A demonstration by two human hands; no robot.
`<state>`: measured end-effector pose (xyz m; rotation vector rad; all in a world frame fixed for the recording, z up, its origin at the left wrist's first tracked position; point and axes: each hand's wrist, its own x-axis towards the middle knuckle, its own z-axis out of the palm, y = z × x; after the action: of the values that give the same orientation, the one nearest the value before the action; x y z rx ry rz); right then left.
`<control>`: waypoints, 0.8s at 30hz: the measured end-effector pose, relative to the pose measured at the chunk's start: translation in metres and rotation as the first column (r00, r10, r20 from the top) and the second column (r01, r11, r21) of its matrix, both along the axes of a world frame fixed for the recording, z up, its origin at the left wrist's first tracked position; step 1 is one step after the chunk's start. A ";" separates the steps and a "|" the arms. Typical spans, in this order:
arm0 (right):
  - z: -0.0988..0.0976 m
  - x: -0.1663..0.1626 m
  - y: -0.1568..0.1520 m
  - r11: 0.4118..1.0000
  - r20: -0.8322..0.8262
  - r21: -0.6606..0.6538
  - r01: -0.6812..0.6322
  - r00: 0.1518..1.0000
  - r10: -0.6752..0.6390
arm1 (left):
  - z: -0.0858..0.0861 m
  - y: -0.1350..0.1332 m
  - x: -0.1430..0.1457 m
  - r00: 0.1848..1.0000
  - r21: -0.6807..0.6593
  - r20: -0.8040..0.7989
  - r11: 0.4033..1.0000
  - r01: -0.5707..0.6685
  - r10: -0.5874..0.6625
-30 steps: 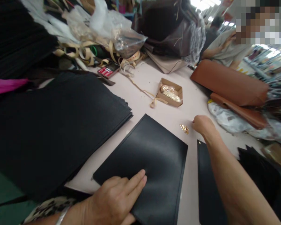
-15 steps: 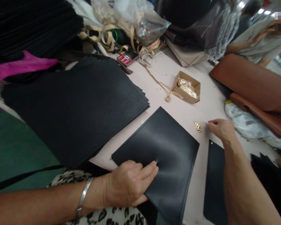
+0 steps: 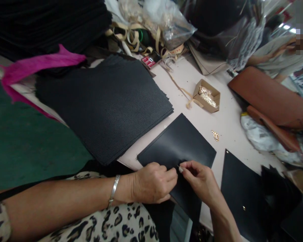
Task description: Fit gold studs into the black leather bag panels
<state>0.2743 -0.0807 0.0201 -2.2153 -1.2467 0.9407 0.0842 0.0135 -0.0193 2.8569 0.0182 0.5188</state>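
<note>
A smooth black leather panel [image 3: 171,144] lies on the table in front of me, its near edge over the table's edge. My left hand [image 3: 154,183] is closed on that near edge, fingers on top and thumb below. My right hand [image 3: 199,178] pinches at the panel's middle, fingertips close to the left ones. Something tiny shows at those fingertips, too small to name. Beyond the panel lies a little heap of gold metal fittings [image 3: 215,135]. A second black panel [image 3: 242,181] with small gold pieces on it rests to the right.
On the left is a stack of black leather sheets [image 3: 108,97] beside a magenta cloth strip [image 3: 42,67]. A small cardboard box [image 3: 212,107] holds bagged gold fittings. Brown leather pieces [image 3: 270,94] lie at the right; another person [image 3: 275,53] is behind.
My right hand has come from beside the gold heap to the middle of the panel, meeting my left hand. The left keeps its hold on the panel. The view has shifted.
</note>
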 end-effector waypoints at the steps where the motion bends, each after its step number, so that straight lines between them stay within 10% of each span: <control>1: 0.000 0.001 0.001 1.000 0.013 -0.007 -0.007 1.000 0.007 | -0.001 0.000 0.000 1.000 -0.002 0.004 1.000 -0.005 0.005; 24: 0.012 0.007 0.041 0.938 -0.005 -0.339 -0.072 0.997 0.075 | -0.004 -0.002 0.000 1.000 -0.094 0.012 0.996 -0.008 0.010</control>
<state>0.2817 -0.0397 0.0319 -2.4453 -1.2560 1.2593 0.0839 0.0116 -0.0231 2.7632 0.0520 0.5226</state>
